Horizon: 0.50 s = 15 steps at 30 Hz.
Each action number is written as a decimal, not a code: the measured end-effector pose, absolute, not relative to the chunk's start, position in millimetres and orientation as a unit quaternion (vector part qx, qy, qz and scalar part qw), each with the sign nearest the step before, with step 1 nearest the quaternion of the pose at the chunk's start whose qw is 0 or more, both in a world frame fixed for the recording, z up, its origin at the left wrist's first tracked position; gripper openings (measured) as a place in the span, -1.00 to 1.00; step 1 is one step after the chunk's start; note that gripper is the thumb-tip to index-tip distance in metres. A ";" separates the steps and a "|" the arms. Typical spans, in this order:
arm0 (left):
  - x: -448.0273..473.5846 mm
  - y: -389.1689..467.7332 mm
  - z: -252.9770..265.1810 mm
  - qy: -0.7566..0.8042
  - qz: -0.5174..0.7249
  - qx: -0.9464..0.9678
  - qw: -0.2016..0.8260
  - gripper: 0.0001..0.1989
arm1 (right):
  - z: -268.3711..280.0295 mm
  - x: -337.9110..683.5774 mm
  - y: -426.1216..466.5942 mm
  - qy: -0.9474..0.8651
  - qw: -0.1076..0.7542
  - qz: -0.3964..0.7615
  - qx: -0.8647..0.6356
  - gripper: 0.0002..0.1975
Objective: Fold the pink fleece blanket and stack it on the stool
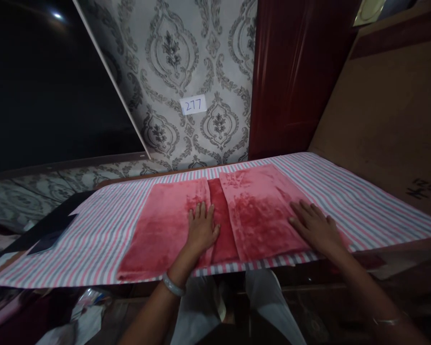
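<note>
Red plush cloth (161, 230) lies in the head view on a striped cover (93, 239) spread over a desk, its two paler side panels turned in toward the middle with a darker strip (222, 220) showing between them. The person's hands are apart, neither gripping: the left hand (202, 227) rests with fingers spread on the left panel's inner edge, thumb over the strip, and the right hand (318, 227) lies at the cloth's right edge, fingertips on the plush. A bracelet (173, 285) circles the left wrist. Behind, a card (193, 104) reading 277 sits on patterned wallpaper (172, 52), between a dark screen (50, 86) at left and a dark red panel (290, 72); a cardboard box (391, 110) stands at right.
</note>
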<state>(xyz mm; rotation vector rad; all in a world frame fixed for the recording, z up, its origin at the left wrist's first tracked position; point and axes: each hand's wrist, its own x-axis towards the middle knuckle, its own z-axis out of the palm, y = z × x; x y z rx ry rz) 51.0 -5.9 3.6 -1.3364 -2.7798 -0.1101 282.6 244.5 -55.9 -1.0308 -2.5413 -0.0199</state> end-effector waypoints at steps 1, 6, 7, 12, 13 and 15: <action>50.5 -5.2 -0.8 -0.901 -0.031 -0.432 0.017 -0.32 | -47.8 277.0 239.8 -0.909 0.208 -0.006 -0.362 -0.43; 48.1 -6.6 -8.4 -0.896 -0.042 -0.441 0.025 -0.35 | -29.3 238.4 193.8 -0.954 0.231 -0.021 -0.189 -0.39; 47.7 -7.4 -8.7 -0.894 -0.045 -0.444 0.032 -0.36 | -33.4 233.3 185.3 -0.965 0.210 -0.015 -0.156 -0.38; 47.1 -8.3 -12.1 -0.892 -0.048 -0.445 0.057 -0.36 | -59.2 233.6 173.4 -0.982 0.144 0.035 -0.114 -0.36; 47.1 -7.8 -12.8 -0.893 -0.048 -0.444 0.059 -0.35 | -58.5 235.1 175.0 -0.983 0.136 0.046 -0.118 -0.36; 47.1 -6.7 -14.0 -0.892 -0.050 -0.445 0.062 -0.32 | -48.9 233.5 176.9 -0.982 0.120 0.071 -0.129 -0.39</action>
